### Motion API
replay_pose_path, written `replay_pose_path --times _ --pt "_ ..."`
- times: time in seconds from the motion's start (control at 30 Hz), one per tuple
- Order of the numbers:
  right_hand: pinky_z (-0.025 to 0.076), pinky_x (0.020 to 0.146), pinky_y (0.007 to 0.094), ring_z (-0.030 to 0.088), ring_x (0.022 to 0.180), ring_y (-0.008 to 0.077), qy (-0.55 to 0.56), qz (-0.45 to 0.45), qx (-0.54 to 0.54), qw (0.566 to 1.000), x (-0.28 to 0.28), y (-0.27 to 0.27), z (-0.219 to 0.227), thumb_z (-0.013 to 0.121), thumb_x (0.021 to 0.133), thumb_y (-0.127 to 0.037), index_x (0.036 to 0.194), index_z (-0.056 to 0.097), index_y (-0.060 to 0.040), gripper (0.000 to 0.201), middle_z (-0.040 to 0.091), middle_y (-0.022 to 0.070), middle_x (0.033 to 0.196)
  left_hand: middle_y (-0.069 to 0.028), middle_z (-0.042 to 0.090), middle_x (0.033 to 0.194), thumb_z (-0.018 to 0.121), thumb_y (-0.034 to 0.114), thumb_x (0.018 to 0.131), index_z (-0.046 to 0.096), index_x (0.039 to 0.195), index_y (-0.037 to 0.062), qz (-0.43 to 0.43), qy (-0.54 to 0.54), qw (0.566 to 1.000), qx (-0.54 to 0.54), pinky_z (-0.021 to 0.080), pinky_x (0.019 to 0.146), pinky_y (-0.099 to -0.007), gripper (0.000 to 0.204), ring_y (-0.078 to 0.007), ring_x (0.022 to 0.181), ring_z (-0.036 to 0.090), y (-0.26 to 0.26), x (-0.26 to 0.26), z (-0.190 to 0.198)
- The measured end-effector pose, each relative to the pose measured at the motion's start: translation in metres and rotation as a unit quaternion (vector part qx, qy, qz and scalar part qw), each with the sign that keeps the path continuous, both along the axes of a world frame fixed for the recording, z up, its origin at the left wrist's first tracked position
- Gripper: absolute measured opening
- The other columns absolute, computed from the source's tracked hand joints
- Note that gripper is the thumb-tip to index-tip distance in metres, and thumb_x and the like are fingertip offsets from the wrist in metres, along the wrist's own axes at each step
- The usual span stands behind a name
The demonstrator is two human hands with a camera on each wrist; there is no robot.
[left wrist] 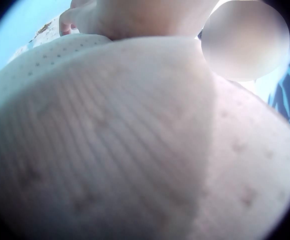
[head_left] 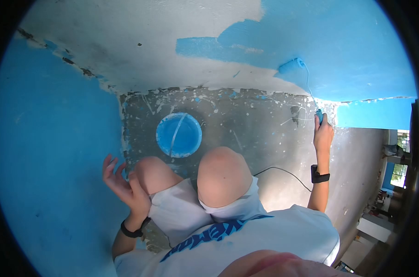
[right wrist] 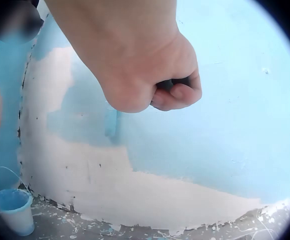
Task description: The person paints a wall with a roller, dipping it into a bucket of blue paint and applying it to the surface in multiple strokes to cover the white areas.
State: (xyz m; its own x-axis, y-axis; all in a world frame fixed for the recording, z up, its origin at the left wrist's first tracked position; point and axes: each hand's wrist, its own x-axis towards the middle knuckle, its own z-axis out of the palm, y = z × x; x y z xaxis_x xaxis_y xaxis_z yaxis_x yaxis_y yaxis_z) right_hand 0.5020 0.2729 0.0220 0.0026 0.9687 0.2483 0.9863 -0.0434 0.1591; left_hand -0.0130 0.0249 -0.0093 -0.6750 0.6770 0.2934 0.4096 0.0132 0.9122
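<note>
My right hand [head_left: 324, 135] grips the blue handle of a paint roller [head_left: 291, 65] at the right of the head view. The roller's sleeve, coated in blue, lies against the wall on the painted part. In the right wrist view the fingers curl round the handle, and the sleeve shows partly behind the hand. My left hand [head_left: 128, 188] is beside the left knee [head_left: 154, 174], its fingers loosely bent and holding nothing. A bucket [head_left: 159, 134] with blue paint inside and a thin handle across its top stands on the floor before the knees.
The wall ahead [head_left: 140, 64] is part white, part blue. A blue side wall [head_left: 52, 138] rises close at my left. Paint spots speckle the grey floor [head_left: 246, 124]. A dark cable [head_left: 288, 171] lies near my right thigh. Windows [head_left: 398, 175] show at far right.
</note>
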Motion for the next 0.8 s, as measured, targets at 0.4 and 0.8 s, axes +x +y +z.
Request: replay_pose_path --times 0.4,0.8 --pt "0.049 0.054 0.052 0.064 0.062 0.0444 0.061 0.091 -0.006 0.994 -0.103 -0.004 -0.017 0.059 0.102 -0.035 0.103 0.055 -0.0037 0.031 0.064 0.0216 0.066 -0.0209 0.037 0.15 0.053 0.01 0.095 0.039 0.135 0.0045 -0.007 0.002 1.0 0.002 0.04 0.103 -0.0466 0.042 -0.0302 0.13 0.043 -0.004 0.001 0.004" --pt "0.048 0.056 0.053 0.064 0.064 0.0447 0.204 0.255 -0.035 0.945 -0.242 0.01 -0.016 0.059 0.101 -0.035 0.097 0.052 -0.0035 0.032 0.064 0.0208 0.068 -0.0214 0.036 0.15 0.053 0.009 0.094 0.038 0.135 0.0035 0.033 0.044 0.998 0.04 0.04 0.103 -0.0454 0.044 -0.0296 0.129 0.042 -0.038 0.003 0.016"
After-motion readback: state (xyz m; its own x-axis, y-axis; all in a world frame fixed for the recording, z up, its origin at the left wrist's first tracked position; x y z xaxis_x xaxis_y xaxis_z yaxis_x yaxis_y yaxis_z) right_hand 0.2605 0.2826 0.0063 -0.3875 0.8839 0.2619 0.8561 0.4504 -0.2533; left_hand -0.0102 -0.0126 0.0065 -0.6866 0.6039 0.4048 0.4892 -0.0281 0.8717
